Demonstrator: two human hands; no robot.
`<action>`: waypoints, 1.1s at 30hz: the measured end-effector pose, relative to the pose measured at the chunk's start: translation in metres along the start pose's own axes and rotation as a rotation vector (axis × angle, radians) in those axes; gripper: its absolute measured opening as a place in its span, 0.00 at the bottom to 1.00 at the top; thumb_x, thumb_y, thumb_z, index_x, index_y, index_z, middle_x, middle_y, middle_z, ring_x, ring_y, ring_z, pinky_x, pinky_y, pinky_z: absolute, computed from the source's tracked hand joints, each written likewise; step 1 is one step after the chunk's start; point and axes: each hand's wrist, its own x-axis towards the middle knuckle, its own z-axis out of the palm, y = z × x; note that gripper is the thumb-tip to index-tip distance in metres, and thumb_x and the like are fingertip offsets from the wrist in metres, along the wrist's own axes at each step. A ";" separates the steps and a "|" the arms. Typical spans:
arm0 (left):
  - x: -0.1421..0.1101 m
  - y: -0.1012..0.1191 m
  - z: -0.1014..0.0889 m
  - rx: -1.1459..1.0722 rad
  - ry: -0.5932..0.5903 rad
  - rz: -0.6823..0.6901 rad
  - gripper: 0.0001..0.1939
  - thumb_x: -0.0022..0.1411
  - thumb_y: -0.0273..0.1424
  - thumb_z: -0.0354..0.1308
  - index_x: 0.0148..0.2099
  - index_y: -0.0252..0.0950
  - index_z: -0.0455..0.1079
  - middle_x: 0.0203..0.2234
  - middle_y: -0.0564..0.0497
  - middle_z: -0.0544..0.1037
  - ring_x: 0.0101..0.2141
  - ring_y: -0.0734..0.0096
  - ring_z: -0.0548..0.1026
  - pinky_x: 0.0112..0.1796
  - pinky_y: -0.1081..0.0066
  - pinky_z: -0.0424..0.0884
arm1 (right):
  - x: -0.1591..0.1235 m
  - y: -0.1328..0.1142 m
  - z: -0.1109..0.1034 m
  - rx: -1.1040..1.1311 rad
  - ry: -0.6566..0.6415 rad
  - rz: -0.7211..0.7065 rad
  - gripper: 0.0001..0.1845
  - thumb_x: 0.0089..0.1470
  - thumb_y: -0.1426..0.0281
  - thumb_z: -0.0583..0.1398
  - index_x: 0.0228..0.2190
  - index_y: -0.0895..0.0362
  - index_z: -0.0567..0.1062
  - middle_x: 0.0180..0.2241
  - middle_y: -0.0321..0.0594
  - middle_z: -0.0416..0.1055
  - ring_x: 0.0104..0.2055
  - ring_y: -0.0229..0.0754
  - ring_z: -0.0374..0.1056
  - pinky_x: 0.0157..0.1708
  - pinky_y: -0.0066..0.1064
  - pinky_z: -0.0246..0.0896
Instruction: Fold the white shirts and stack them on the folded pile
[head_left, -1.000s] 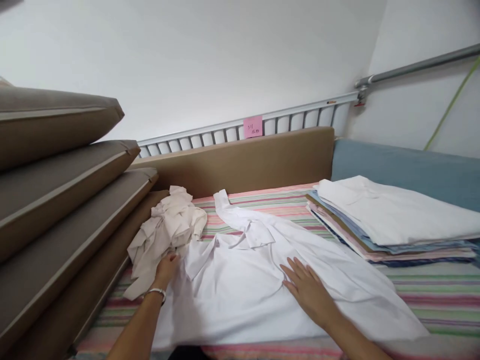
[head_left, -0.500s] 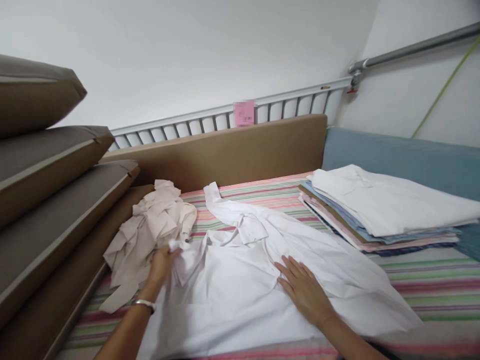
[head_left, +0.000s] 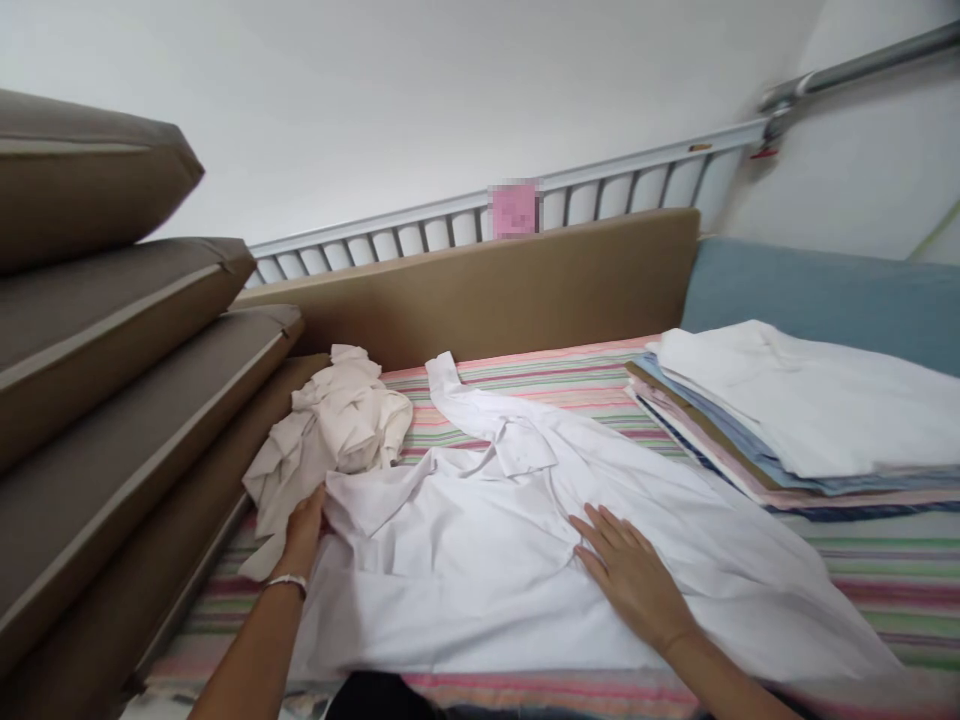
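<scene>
Drawn out since earlier, the shirt (head_left: 465,540)'s left edge is touched by the left hand (head_left: 304,527), grip unclear; its middle is pressed by the right hand (head_left: 631,578), fingers spread. Striped sheet (head_left: 885,570) is crowded by beige cloth (head_left: 345,415), cushions (head_left: 112,385) and folded clothes (head_left: 825,400), below a radiator (head_left: 375,246).

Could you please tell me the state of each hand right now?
Left hand: at the white shirt's edge; whether it grips cannot be told.
Right hand: open, palm down on the shirt.
</scene>
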 end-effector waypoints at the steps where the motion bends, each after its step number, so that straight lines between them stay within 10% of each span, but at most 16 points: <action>1: -0.008 -0.007 -0.004 -0.013 -0.054 -0.015 0.17 0.56 0.39 0.50 0.34 0.30 0.72 0.25 0.47 0.78 0.25 0.69 0.74 0.29 0.71 0.68 | -0.001 0.001 0.002 0.001 0.012 -0.005 0.24 0.57 0.56 0.49 0.53 0.48 0.66 0.56 0.42 0.61 0.59 0.50 0.55 0.55 0.48 0.51; 16: -0.076 -0.035 -0.035 0.228 -0.130 0.024 0.10 0.55 0.35 0.52 0.33 0.36 0.71 0.32 0.45 0.77 0.34 0.61 0.73 0.35 0.68 0.62 | -0.003 0.009 0.012 -0.036 0.057 -0.086 0.26 0.57 0.56 0.46 0.52 0.52 0.68 0.55 0.45 0.63 0.58 0.51 0.56 0.53 0.49 0.53; 25: -0.033 -0.018 -0.015 0.069 -0.051 -0.015 0.19 0.50 0.28 0.57 0.47 0.30 0.67 0.43 0.39 0.75 0.41 0.66 0.73 0.38 0.72 0.64 | -0.005 0.015 0.022 -0.005 0.082 -0.102 0.27 0.55 0.54 0.46 0.51 0.51 0.68 0.55 0.44 0.63 0.57 0.53 0.57 0.52 0.50 0.54; 33: -0.002 0.006 0.001 -0.116 -0.105 0.075 0.08 0.49 0.30 0.57 0.33 0.30 0.71 0.25 0.49 0.76 0.29 0.70 0.73 0.33 0.70 0.67 | -0.004 0.012 0.020 -0.020 0.074 -0.087 0.26 0.56 0.55 0.47 0.52 0.50 0.67 0.55 0.43 0.63 0.58 0.51 0.56 0.53 0.48 0.53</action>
